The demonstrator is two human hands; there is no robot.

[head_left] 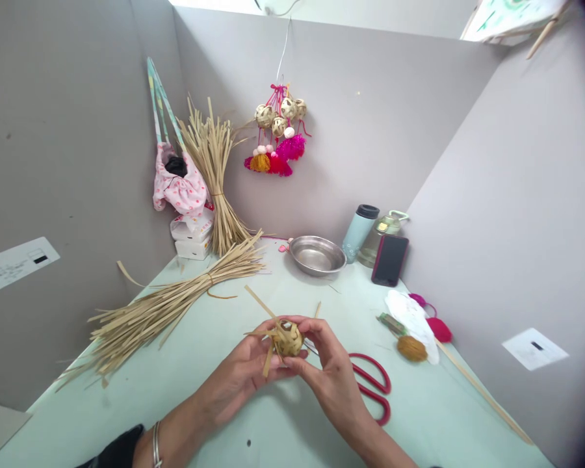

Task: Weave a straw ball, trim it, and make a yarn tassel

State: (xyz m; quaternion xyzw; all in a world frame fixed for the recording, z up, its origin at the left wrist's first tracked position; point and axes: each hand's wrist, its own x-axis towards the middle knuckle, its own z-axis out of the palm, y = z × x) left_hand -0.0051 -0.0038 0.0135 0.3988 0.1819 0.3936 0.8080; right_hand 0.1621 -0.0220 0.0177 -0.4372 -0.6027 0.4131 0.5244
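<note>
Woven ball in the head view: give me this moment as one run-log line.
left hand: holds woven ball | right hand: pinches ball | strips stick out of ball | scissors: on table beside right hand

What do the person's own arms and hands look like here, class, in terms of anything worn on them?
Both hands are bare: no gloves, no rings that show. The left hand has a thin silver bangle on the wrist, with a dark sleeve edge behind it. The right hand and its forearm are uncovered.
</note>
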